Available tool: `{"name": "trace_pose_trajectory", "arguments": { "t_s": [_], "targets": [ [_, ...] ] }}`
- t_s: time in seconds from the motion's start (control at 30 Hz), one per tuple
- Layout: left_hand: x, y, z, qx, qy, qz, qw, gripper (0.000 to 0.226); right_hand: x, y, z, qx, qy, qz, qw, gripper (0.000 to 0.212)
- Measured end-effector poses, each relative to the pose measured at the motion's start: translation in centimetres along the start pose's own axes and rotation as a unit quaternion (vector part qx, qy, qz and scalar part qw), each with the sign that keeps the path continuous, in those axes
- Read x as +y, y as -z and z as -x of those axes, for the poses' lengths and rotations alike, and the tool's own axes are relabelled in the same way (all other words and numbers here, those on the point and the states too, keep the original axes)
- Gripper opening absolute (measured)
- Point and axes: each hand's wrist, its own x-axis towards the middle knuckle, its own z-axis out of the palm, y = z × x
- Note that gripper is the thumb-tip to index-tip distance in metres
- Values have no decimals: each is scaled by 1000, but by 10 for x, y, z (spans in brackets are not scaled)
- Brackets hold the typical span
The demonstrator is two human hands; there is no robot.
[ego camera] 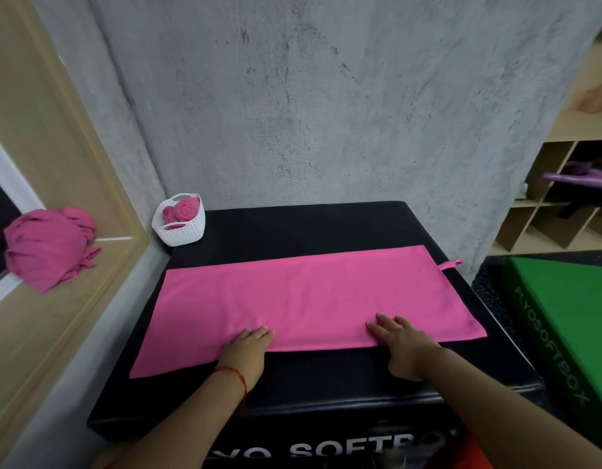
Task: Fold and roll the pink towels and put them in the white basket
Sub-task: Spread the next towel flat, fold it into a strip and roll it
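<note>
Firstly, at the far left a heap of crumpled pink cloth towels (47,247) lies on the pale wooden ledge (73,319), beside the black padded soft box (309,228) and not on it. On the far left corner of this box stands the small white woven plastic basket (184,235). It holds rolled pink towels (184,208) already, one with its spiral end up, and it looks nearly full.

Across the middle of the box, one long pink microfibre towel (309,289) lies flat, reaching from the left edge almost to the right edge. The left hand (248,346) rests flat on its near edge, fingers straight and together. The right hand (402,343) presses the same edge further right, fingers spread.

I think this towel is light, thin and soft, so it will crease and slide easily on the smooth black cover. I would take it by the near corners to fold it. A small pink hanging loop (451,264) sticks out at its far right corner. Right of the box lies a green soft box (563,316).
</note>
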Motion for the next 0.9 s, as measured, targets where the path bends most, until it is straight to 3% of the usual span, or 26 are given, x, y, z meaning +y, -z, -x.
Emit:
{"name": "trace_pose_trajectory", "arguments": {
  "t_s": [0.3, 0.37, 0.5, 0.57, 0.7, 0.8, 0.9],
  "targets": [
    [-4, -16, 44, 24, -16, 10, 1000, 94, -1, -32, 37, 41, 16, 13, 999, 79],
    [1, -13, 48, 23, -5, 17, 1000, 85, -7, -30, 40, 55, 1, 36, 998, 74],
    [42, 1, 48, 55, 5, -59, 997, 39, -45, -24, 32, 106, 11, 39, 993, 66],
    [64, 2, 47, 69, -12, -73, 995, 33, -69, -27, 22, 133, 28, 50, 989, 61],
    [56, -16, 46, 116, -26, -60, 991, 42, -74, -44, 1, 160, 19, 48, 986, 53],
    [-3, -39, 54, 152, -59, -70, 984, 63, -38, -47, 4, 167, -4, 18, 986, 59],
    [-80, -54, 63, 154, -24, -80, 985, 74, 8, -43, 13, 171, -46, 4, 984, 75]
  ]
}}
